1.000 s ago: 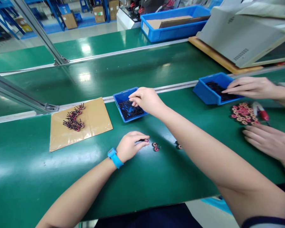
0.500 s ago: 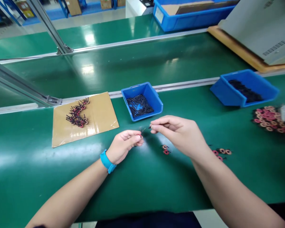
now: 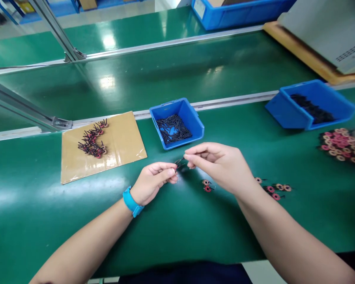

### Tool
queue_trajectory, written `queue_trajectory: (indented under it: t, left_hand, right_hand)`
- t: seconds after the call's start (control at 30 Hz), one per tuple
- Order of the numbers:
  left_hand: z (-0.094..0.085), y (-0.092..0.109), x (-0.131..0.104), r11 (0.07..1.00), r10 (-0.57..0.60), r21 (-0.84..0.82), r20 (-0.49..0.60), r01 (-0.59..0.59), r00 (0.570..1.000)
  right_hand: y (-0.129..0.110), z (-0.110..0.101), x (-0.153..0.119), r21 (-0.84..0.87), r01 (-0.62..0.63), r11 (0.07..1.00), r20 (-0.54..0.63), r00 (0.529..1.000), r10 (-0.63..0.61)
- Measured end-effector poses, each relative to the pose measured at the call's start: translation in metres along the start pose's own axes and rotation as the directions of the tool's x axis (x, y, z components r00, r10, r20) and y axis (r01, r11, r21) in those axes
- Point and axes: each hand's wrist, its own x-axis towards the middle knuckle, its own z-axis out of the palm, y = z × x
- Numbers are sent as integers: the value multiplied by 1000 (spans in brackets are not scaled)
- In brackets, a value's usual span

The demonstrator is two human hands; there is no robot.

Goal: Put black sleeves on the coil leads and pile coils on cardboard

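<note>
The green surface [image 3: 165, 221] carries the cardboard sheet [image 3: 124, 138], left of the near blue bin [image 3: 197, 128]; the far blue bin [image 3: 272, 108] sits well right. Right hand [image 3: 221, 165]: fingertips pinched at the thin leads [image 3: 180, 161], in front of the near blue bin. Left hand [image 3: 154, 181]: grasps a small wound part [image 3: 175, 168], located between both hands. Two loose rings [image 3: 206, 185] lie beneath the right hand.

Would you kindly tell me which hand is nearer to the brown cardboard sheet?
Left. The left hand is just off the near right corner of the cardboard sheet; the right hand is farther right.
</note>
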Motion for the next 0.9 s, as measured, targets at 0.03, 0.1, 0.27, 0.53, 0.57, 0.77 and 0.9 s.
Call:
queue_trajectory:
  t: [0.03, 0.1, 0.27, 0.53, 0.57, 0.77, 0.9]
  left_hand:
    - [0, 0, 0, 1000, -2, -3, -1, 2, 1000]
    - [0, 0, 0, 1000, -4, -6, 1, 4, 1000]
    - [0, 0, 0, 1000, -6, 1, 7, 6, 1000]
    - [0, 0, 0, 1000, -10, 10, -7, 10, 1000]
    - [1, 1, 0, 1000, -9, 11, -9, 9, 1000]
    - [1, 1, 0, 1000, -14, 20, -8, 14, 1000]
    - [0, 0, 0, 999, 1, 52, 3, -1, 1000]
  right_hand:
    - [0, 0, 0, 2, 0, 1000, -2, 1000, 0]
    - [-1, 0, 0, 9, -7, 1000, -5, 1000, 7]
    - [0, 1, 1, 44, -34, 998, 3, 999, 34]
    - [2, 2, 1, 95, -48, 994, 20, 999, 46]
    - [2, 2, 1, 101, -49, 994, 25, 999, 47]
    - [5, 3, 1, 105, -30, 994, 60, 998, 24]
    - [9, 0, 0, -11, -6, 1000, 96, 995, 7]
